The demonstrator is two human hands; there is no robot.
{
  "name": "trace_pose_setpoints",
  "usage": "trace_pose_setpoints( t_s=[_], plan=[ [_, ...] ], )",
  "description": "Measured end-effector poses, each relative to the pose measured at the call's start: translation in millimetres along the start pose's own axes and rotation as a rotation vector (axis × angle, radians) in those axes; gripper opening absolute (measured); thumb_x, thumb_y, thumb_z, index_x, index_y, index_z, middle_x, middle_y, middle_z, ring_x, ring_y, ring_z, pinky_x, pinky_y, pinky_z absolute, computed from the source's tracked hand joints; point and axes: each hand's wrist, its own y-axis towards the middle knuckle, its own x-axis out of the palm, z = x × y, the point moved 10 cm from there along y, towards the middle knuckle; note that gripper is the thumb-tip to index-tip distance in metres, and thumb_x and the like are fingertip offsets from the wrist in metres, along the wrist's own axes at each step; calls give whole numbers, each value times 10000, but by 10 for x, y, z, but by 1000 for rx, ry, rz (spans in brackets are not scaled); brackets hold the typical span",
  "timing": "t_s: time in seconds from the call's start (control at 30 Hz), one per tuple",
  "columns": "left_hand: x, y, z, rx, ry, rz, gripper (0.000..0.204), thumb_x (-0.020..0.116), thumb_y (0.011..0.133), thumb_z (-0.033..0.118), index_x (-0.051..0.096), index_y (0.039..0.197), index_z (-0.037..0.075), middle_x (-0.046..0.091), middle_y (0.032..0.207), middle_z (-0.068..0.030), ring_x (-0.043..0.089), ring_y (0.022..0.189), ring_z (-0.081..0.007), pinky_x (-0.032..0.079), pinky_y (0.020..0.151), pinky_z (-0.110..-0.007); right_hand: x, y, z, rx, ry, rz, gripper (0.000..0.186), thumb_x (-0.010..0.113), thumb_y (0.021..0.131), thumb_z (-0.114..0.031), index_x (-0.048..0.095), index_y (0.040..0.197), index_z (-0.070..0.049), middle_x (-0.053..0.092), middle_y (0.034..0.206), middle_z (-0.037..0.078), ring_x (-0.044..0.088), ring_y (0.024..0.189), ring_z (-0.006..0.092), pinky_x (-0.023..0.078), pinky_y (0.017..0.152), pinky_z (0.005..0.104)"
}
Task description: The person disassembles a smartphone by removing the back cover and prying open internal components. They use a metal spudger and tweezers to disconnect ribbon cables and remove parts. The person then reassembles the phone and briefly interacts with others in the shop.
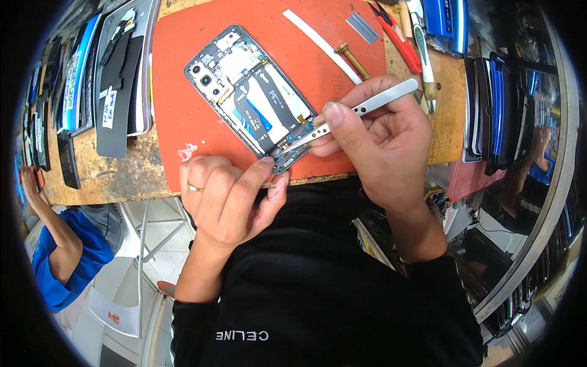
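- The left hand comes up from the lower edge, knuckles uppermost and fingers curled inward, a ring on one finger; its forefinger and thumb hold the near end of the opened phone at the corner.
- The right hand reaches in from the lower right, wrist bent toward the left, thumb uppermost; it is closed on the silver tweezers, pinched between thumb and fingers.
- The phone lies with its inside showing on the red mat, which covers part of the wooden worktop, in front of the person.
- Its long axis slants from upper left to lower right; the end with the camera lenses points away and to the left, the other end toward the person.
- Two dark ribbon cables run roughly along that axis.
- The tweezers slant across it, blunt end to the upper right, tips to the lower left over the phone's near end; whether they touch the parts there, I cannot tell.
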Motion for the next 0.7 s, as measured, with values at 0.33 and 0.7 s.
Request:
trace_pose_setpoints(
  t_s=[0.33, 0.7],
  plan=[
    [0, -3, -8, 9, -10, 0, 339, 961, 735, 215, 809, 1010, 86, 556, 806, -11, 555, 757, -213, 426, 729, -376, -29, -11, -16, 18, -25, -10, 207, 717, 1033, 46, 557, 1162, 71, 721, 1006, 143, 780, 865, 139, 677, 758, 247],
    [-6, -7, -1, 22, -3, 23, 325, 960, 736, 228, 811, 983, 80, 568, 802, -6, 548, 746, -209, 436, 722, -369, 35, 19, 1, 21, -29, -21, 176, 699, 1025, 77, 563, 1136, 86, 708, 1006, 154, 786, 853, 158, 700, 757, 260]
  ],
)
